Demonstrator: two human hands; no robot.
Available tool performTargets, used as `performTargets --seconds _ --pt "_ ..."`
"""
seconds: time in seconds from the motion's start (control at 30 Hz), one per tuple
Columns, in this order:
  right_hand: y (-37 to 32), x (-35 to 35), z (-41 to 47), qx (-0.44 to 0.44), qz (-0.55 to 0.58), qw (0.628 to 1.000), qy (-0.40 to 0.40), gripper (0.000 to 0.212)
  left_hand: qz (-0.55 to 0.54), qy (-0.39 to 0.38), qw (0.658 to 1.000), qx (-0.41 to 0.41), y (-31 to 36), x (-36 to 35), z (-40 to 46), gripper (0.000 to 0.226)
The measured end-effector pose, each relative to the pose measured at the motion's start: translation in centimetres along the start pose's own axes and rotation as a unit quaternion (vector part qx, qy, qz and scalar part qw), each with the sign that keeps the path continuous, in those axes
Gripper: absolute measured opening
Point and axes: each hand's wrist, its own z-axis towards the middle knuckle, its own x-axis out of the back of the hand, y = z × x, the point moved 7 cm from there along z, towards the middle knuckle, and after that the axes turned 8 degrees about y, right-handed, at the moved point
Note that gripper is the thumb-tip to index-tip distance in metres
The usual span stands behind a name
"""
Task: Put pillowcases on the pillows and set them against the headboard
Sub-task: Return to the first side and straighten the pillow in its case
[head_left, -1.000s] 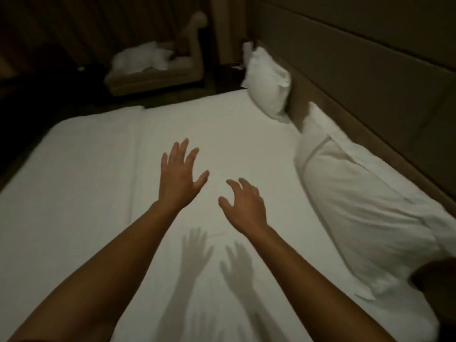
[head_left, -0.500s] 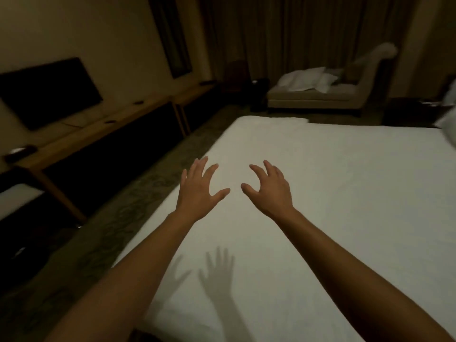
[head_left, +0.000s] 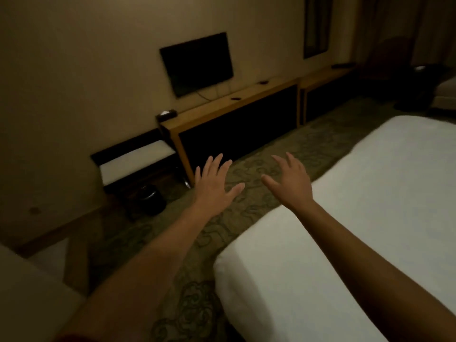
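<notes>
My left hand (head_left: 214, 184) is stretched out over the patterned carpet, palm down, fingers spread and holding nothing. My right hand (head_left: 290, 181) hovers beside it, just past the foot corner of the white bed (head_left: 357, 218), also open and empty. No pillow, pillowcase or headboard is in view; they lie outside the frame.
A long wooden console (head_left: 237, 104) runs along the far wall under a wall-mounted TV (head_left: 197, 62). A low bench with a white top (head_left: 133, 159) and a dark round bin (head_left: 148, 198) stand at its left. Patterned carpet (head_left: 246, 213) separates bed and console. A pale surface (head_left: 29, 299) fills the lower left corner.
The view has swung left, away from the headboard and pillows, across the bed to the TV wall. Both hands stayed raised and empty, now over the carpet and bed corner.
</notes>
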Motion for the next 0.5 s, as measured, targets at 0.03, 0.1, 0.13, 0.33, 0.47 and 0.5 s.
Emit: performTargets --seconds 0.03,0.1,0.13,0.33,0.47,0.5 --pt "-5.9 -6.8 3.6 0.012 0.047 0.999 -0.022 0.072 0.027 0.003 0.999 0.031 -8.4 1.6 2.4 0.075" --pt "-7.9 -8.8 3.9 0.028 0.038 0.998 -0.040 0.073 0.045 0.005 0.999 0.024 -11.4 2.1 3.1 0.074" --pt "-12.1 -13.2 7.4 0.039 0.056 0.997 -0.045 0.073 0.045 0.007 0.998 0.047 -17.4 2.9 5.4 0.074" --pt "-21.6 -26.0 17.4 0.074 0.045 0.996 -0.032 0.073 0.033 0.009 0.997 0.073 -34.5 0.9 12.4 0.076" --pt "-24.7 -34.6 21.7 0.036 0.049 0.996 -0.062 0.067 0.035 -0.007 0.999 0.036 -43.0 -1.9 16.3 0.077" --pt "-25.1 -34.3 21.8 0.030 0.052 0.997 -0.058 0.066 0.059 -0.019 0.998 0.009 -43.0 -2.2 16.3 0.077"
